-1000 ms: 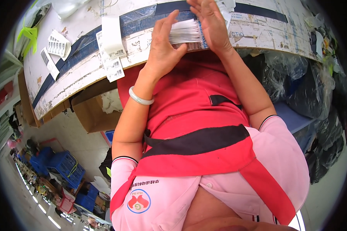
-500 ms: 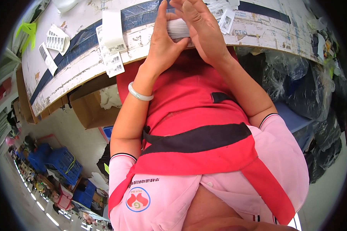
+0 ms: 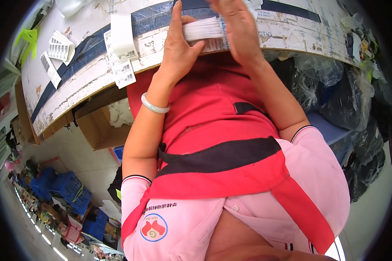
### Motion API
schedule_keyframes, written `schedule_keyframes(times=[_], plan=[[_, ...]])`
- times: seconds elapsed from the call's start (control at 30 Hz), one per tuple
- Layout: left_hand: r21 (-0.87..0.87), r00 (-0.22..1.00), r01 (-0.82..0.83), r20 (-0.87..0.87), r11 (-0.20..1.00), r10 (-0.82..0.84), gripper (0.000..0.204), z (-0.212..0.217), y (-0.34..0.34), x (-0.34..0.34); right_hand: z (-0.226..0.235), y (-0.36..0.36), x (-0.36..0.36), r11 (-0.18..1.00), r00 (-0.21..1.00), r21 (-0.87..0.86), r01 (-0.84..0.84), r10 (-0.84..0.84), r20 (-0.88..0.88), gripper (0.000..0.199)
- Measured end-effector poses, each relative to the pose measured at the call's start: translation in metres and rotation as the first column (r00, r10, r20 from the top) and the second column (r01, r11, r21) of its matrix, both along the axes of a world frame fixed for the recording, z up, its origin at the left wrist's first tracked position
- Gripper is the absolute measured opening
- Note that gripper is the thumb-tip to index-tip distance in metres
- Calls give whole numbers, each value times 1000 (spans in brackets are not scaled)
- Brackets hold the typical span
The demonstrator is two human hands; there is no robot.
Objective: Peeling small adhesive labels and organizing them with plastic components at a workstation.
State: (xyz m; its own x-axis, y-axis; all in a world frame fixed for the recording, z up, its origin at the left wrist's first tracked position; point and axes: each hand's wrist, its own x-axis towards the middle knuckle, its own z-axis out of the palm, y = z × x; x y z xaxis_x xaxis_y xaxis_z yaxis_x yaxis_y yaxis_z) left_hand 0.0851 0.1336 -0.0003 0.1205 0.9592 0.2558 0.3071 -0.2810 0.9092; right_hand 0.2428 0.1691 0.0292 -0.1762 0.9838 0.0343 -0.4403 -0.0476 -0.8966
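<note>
My left hand [image 3: 180,48] and my right hand [image 3: 238,30] press from both sides on a thick stack of white paper tags [image 3: 203,29], held on edge over the worn white table [image 3: 292,35] with dark blue tape stripes. A pale green bangle [image 3: 154,106] circles my left wrist. Most of the stack is hidden behind my right palm. My red and pink top with a black band fills the lower view.
A white strip of barcode labels [image 3: 122,48] hangs over the table's near edge at left. More label sheets [image 3: 59,45] lie further left. An open cardboard box [image 3: 98,126] sits under the table, blue crates [image 3: 61,187] on the floor, dark plastic bags [image 3: 335,82] at right.
The stack and both hands have shifted up and away over the table; my hands have closed tighter around it, the right palm now covering more of the tags.
</note>
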Motion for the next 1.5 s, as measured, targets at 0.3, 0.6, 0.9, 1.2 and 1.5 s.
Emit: schedule_keyframes(times=[0.3,0.6,0.9,1.2,1.5], plan=[[-31,999,33,-16,999,-34,101,9,1,0,-29,8,-3,995,995,0,97,-97,-3,64],[45,996,4,-91,999,0,100,13,1,6,-30,4,-2,998,1000,-60,21,-20,18,69],[97,997,4,-83,995,4,102,9,4,1,-18,-5,38,870,586,349,-349,-88,805,55],[-302,621,186,774,935,127,71,5,2,-22,-26,-9,30,799,514,491,-347,-276,812,43],[-95,927,-3,372,995,39,85,26,2,-9,-23,-4,33,789,503,496,-363,-282,817,46]])
